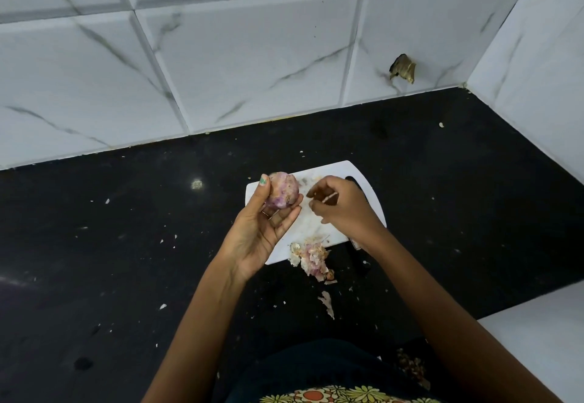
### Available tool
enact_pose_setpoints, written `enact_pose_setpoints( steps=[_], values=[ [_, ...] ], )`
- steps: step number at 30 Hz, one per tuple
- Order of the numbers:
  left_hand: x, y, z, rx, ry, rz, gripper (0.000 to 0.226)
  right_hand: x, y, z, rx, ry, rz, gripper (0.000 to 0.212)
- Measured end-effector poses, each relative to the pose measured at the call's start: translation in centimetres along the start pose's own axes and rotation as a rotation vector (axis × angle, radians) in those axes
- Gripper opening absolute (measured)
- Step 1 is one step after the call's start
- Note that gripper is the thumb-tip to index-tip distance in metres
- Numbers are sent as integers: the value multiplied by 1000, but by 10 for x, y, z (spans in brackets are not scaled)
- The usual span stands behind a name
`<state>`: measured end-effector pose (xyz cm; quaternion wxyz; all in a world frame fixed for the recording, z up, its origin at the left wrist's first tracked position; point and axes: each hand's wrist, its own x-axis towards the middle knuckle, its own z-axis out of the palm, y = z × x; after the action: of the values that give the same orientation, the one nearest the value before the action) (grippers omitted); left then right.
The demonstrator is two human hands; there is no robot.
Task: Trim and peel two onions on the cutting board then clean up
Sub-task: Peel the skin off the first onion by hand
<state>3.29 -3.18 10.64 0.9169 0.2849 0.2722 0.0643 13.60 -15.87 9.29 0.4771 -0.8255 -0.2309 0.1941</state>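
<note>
Presently on view, head camera:

Left hand (262,228): palm up, raised over the left end of the board, fingers and thumb curled round an onion (282,190). Onion pale pink and purple, largely peeled.

Right hand (341,203): over the middle of the board, just beside the onion and not touching it; fingertips pinch a small pale scrap (329,197), likely skin.

Board (369,194): white, flat on the black counter (126,244).

Peels (311,257): a heap at the board's near edge, spilling onto the counter; one loose strip nearer the person.

Knife (358,257): dark handle beneath the right wrist; mostly hidden.

Wall (221,54): white marbled tile.
</note>
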Motion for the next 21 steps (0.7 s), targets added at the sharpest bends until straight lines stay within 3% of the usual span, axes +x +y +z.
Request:
enact_pose_setpoints(
  steps=[4, 8, 10, 14, 21],
  values=[
    [1, 1, -2, 54, -8, 30, 50, -4, -21, -6, 258, -12, -45, 10],
    [2, 0, -1, 103, -22, 54, 45, -6, -29, -3, 164, -17, -103, 30],
    [1, 0, 1, 115, -2, 73, 56, -8, -31, 0, 123, 13, -120, 35],
    [1, 0, 1, 144, 19, 113, 70, -7, -31, 1, 126, 58, -142, 29],
    [3, -3, -1, 110, -6, 62, 51, -2, -26, -3, 185, 87, -182, 15]
  ],
)
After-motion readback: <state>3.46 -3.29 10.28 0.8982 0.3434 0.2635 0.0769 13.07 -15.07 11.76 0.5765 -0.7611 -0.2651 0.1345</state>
